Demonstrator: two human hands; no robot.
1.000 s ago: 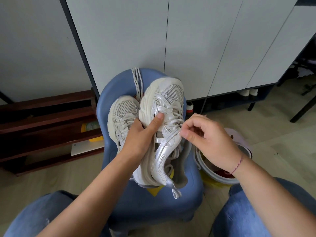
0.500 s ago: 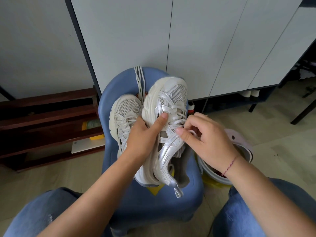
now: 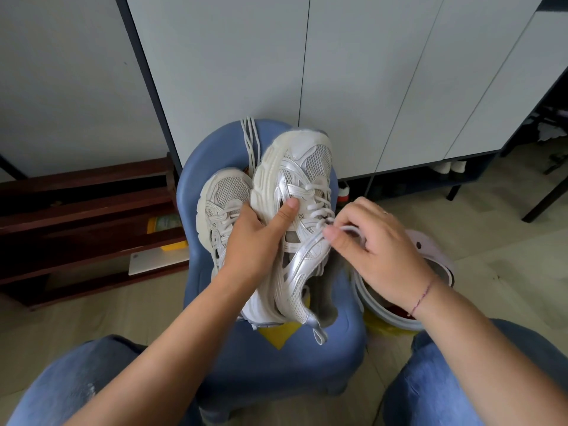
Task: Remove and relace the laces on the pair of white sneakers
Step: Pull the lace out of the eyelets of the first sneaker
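Grip, left hand [image 3: 256, 241]: closed around the raised sneaker [image 3: 295, 216] from its left side, thumb laid across the upper lace rows, other fingers hidden behind the shoe.
Grip, right hand [image 3: 378, 250]: thumb and forefinger pinched on a loop of white lace [image 3: 350, 229] drawn out beside the upper eyelets; remaining fingers curled loosely.
Raised sneaker: held tilted, toe away from the body, heel and pull tab down over the blue stool [image 3: 276, 361]; lace threaded through most rows.
Second sneaker [image 3: 222, 207]: lying on the stool just left of the raised one, partly behind the left hand; crossed lace visible over its tongue.
Loose cords [image 3: 250, 142]: white strands draped over the far edge of the stool, beyond both shoes; possibly a spare lace.
Step in hand: probably unlacing the raised shoe at its topmost eyelets, though tightening a relaced row cannot be ruled out.
Next move calls for: a steady hold by the left hand while the right draws the loop clear of its eyelet, then works down row by row.
Hidden or unclear: lace ends and aglets not seen; the eyelet feeding the loop masked by the right fingertips; basin [image 3: 396, 315] at right largely covered by the forearm, contents indistinct.
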